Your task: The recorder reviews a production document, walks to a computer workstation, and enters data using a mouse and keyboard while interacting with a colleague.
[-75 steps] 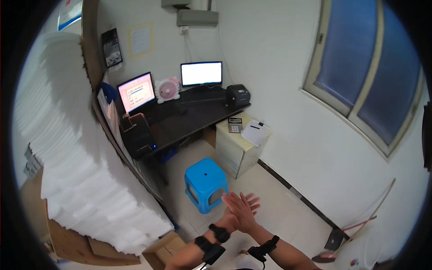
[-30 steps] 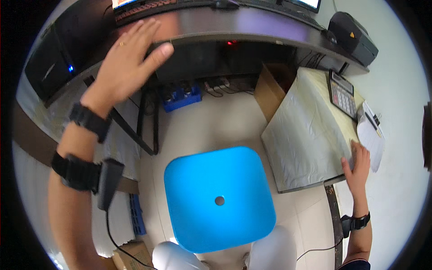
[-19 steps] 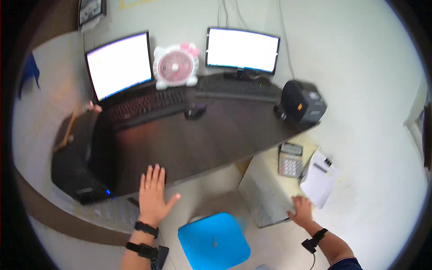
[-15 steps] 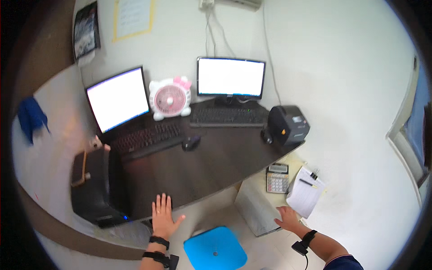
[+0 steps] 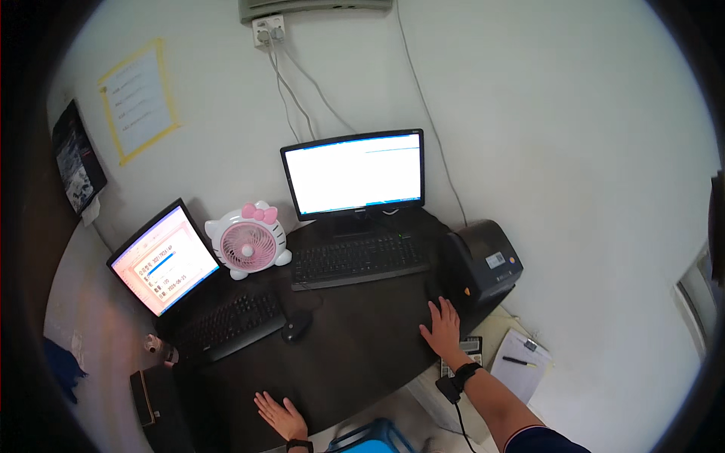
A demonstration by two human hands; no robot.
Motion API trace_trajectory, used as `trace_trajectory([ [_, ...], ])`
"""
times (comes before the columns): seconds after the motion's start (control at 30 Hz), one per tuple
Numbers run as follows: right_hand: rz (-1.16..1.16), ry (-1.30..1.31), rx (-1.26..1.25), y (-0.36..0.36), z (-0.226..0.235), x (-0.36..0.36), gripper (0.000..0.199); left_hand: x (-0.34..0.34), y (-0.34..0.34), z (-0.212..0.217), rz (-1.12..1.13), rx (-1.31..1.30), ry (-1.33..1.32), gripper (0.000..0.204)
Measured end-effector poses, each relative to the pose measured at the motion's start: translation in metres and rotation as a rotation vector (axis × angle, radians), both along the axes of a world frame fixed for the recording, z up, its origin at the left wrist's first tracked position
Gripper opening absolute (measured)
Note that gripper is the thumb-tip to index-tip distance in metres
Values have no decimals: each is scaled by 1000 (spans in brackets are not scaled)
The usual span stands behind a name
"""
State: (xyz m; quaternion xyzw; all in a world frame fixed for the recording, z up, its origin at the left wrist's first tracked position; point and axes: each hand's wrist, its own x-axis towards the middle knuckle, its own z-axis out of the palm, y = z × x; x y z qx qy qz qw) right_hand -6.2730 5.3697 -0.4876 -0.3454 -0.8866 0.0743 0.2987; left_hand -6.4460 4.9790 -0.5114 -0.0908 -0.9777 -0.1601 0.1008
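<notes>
My left hand (image 5: 281,416) lies with its fingers stretched out on the near edge of the dark desk (image 5: 340,355), holding nothing. Toward the desk's right side, my right hand (image 5: 444,332) reaches in with thumb and fingers apart. Its fingertips are close to a black mouse (image 5: 433,291), mostly dark against the desk; whether they touch it is unclear. Just right of that hand stands a black box-shaped printer (image 5: 491,264). Farther back are a black keyboard (image 5: 355,263) and a lit monitor (image 5: 359,175). Both wrists wear black bands.
At left stand a second monitor (image 5: 166,257), a keyboard (image 5: 230,325), a mouse (image 5: 297,326) and a pink-and-white fan (image 5: 249,245). A black box-shaped device (image 5: 162,408) sits nearer. Below right lie a calculator (image 5: 471,346) and a clipboard with paper (image 5: 513,377). A blue stool (image 5: 370,445) is below.
The view has shifted, bringing the desk lower. My right hand has moved from beside the low cabinet up over the desk near the mouse; my left hand now rests farther onto the desk.
</notes>
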Motion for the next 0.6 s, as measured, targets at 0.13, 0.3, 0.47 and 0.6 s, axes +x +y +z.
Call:
trace_trajectory([
  [0.13,-44,-102,-20,28,-10,-17,69,5,10,21,-51,-115,228,53],
  [0.3,-118,-21,-55,56,-16,-41,69,6,15,31,-81,-28,167,58],
  [0.47,-196,-72,1,82,-28,-51,67,3,24,36,-101,-22,171,57],
  [0.6,-217,-62,-174,48,-15,-47,62,3,20,37,-89,-15,186,58],
])
